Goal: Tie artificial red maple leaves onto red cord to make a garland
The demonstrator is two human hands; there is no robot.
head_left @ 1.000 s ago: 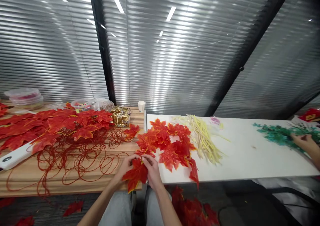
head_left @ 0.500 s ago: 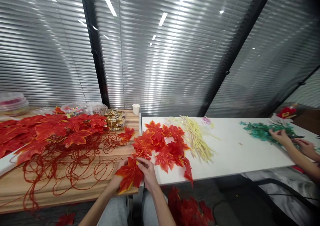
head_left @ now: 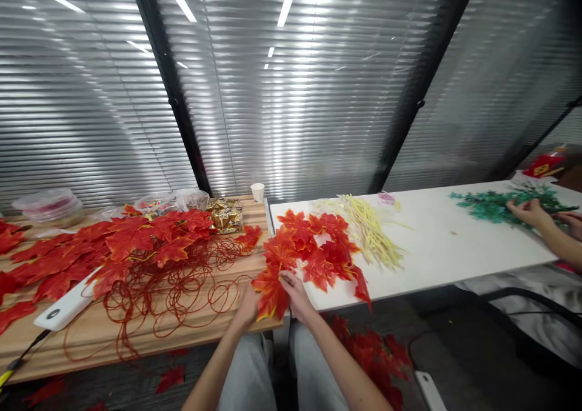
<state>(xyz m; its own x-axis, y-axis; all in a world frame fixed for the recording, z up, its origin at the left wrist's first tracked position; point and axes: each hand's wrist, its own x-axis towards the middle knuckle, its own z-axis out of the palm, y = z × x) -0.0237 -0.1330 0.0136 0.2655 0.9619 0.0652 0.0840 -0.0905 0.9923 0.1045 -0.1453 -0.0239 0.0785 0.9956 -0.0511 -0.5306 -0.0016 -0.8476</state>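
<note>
Your hands have slid right along the front edge — left hand (head_left: 249,305) and right hand (head_left: 295,290) pinch one red leaf (head_left: 271,293) in their grip; loose leaves (head_left: 318,253) remain piled on the surface (head_left: 436,247).

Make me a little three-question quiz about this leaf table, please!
1. True or false: both hands, the left hand and the right hand, hold one red leaf.
2. What lies right of the leaf pile on the white table? A) yellow stems B) a blue box C) scissors
3. Fill in: the small paper cup stands at the back of the ______ table.

Key
1. True
2. A
3. wooden
</note>
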